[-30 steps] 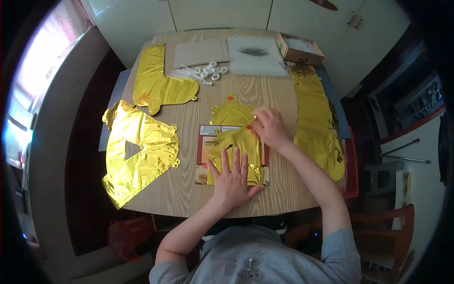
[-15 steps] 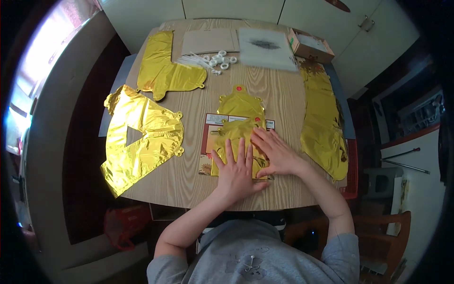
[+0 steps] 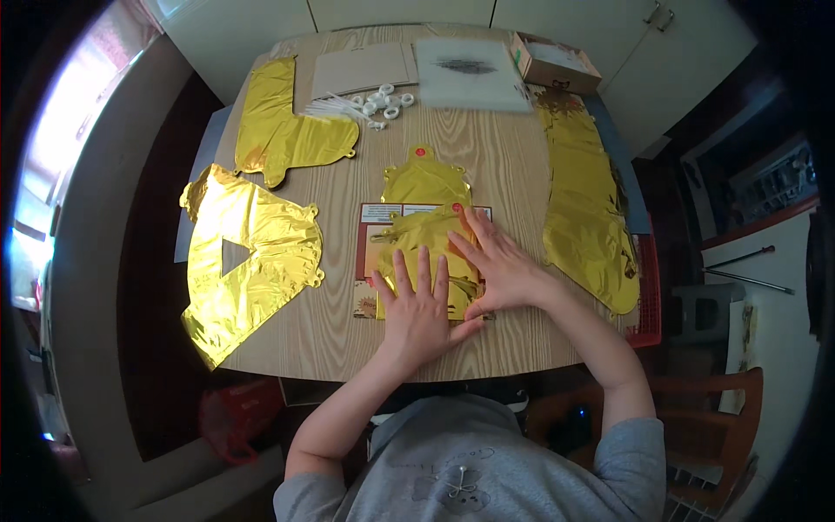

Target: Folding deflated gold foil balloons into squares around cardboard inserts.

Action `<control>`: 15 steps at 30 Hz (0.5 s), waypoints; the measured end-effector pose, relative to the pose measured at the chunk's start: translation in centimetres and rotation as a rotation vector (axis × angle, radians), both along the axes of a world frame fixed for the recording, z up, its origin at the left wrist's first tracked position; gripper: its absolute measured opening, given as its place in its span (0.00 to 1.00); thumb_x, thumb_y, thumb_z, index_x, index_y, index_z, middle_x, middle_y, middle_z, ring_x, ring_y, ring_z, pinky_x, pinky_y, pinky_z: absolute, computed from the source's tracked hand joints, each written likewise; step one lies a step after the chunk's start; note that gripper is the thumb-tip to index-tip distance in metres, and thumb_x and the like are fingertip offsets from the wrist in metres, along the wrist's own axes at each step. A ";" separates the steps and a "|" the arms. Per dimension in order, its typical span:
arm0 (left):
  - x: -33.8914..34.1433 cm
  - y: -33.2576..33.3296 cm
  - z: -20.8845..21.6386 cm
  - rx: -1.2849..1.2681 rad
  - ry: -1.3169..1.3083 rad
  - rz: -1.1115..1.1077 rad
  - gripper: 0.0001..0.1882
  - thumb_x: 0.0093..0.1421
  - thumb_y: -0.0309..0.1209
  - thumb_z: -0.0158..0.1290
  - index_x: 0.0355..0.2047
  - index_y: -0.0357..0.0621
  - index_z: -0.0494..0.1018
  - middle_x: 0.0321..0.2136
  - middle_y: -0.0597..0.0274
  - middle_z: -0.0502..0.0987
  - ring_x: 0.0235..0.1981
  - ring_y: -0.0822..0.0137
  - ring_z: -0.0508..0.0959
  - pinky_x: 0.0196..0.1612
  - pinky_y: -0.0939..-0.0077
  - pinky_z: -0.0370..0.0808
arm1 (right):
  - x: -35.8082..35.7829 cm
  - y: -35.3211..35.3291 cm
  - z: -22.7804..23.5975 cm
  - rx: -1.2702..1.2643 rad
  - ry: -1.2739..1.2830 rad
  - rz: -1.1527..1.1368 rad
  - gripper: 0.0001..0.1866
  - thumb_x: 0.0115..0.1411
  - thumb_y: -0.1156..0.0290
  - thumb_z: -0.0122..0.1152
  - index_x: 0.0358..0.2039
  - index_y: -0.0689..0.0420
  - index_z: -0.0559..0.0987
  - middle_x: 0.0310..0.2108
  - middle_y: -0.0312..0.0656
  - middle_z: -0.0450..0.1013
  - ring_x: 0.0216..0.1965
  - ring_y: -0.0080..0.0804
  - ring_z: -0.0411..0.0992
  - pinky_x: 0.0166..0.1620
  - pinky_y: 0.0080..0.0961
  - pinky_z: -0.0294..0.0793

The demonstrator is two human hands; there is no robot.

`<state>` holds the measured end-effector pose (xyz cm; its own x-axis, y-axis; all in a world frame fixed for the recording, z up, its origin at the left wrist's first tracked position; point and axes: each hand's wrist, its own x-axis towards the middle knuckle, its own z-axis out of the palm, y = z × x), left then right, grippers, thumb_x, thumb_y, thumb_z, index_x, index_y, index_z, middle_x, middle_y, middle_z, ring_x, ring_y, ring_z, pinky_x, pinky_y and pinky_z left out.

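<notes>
A gold foil balloon (image 3: 426,233), folded over on itself, lies on a printed red and orange card (image 3: 365,252) in front of me. Its far end, with a small tab bearing a red dot, reaches past the card's far edge. My left hand (image 3: 417,324) rests flat on the balloon's near left part, fingers spread. On its right side lies my right hand (image 3: 511,275), also spread, its fingertips close to a second red dot and its thumb by the card's near right corner. Both palms cover part of the foil and card.
Flat gold foil balloons lie around: an L-shaped one (image 3: 270,130), one with a triangular hole (image 3: 278,235), a long one (image 3: 584,209). At the back are white rolls (image 3: 391,111), white sticks (image 3: 335,106), grey-brown board (image 3: 361,68), translucent sheets (image 3: 474,91) and a cardboard box (image 3: 557,74).
The whole view has shifted slightly. My right hand's fingers have slid a little farther up the folded balloon and spread; my left hand stays pressed in nearly the same place.
</notes>
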<state>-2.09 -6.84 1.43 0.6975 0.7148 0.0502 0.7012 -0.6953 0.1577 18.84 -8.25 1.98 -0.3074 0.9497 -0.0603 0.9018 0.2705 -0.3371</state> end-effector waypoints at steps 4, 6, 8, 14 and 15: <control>0.1 0.0 -0.2 0.027 -0.009 0.000 0.57 0.49 0.74 0.44 0.66 0.39 0.56 0.66 0.39 0.53 0.67 0.29 0.47 0.57 0.18 0.43 | 0.4 0.9 0.5 -0.050 -0.012 -0.165 0.67 0.36 0.37 0.73 0.71 0.49 0.47 0.71 0.57 0.34 0.71 0.59 0.40 0.67 0.54 0.48; 0.0 -0.1 -0.4 0.040 -0.009 -0.002 0.57 0.50 0.74 0.43 0.66 0.39 0.56 0.66 0.38 0.53 0.66 0.28 0.47 0.57 0.18 0.43 | 1.1 1.7 0.1 -0.030 0.027 -0.206 0.67 0.36 0.37 0.74 0.71 0.50 0.48 0.71 0.55 0.37 0.70 0.58 0.43 0.67 0.50 0.50; 0.0 -0.1 -0.4 0.036 -0.020 0.004 0.56 0.50 0.73 0.44 0.66 0.38 0.56 0.66 0.37 0.53 0.66 0.28 0.47 0.57 0.18 0.43 | 1.4 2.1 -0.2 0.001 0.057 -0.231 0.66 0.36 0.38 0.74 0.70 0.51 0.50 0.70 0.52 0.44 0.68 0.56 0.49 0.66 0.48 0.53; -0.8 -2.5 0.2 -0.004 -0.005 0.013 0.55 0.51 0.72 0.44 0.65 0.38 0.57 0.66 0.36 0.51 0.66 0.26 0.46 0.57 0.17 0.41 | 1.1 1.0 -0.4 0.049 0.207 -0.120 0.61 0.39 0.42 0.74 0.68 0.54 0.54 0.66 0.52 0.54 0.65 0.54 0.53 0.65 0.47 0.55; -1.2 -3.5 0.2 -0.012 0.004 0.014 0.55 0.51 0.72 0.44 0.65 0.38 0.57 0.66 0.36 0.51 0.66 0.25 0.46 0.57 0.17 0.41 | 0.8 0.1 -0.6 0.088 0.197 -0.094 0.60 0.39 0.43 0.74 0.68 0.54 0.55 0.65 0.52 0.55 0.64 0.54 0.55 0.65 0.46 0.56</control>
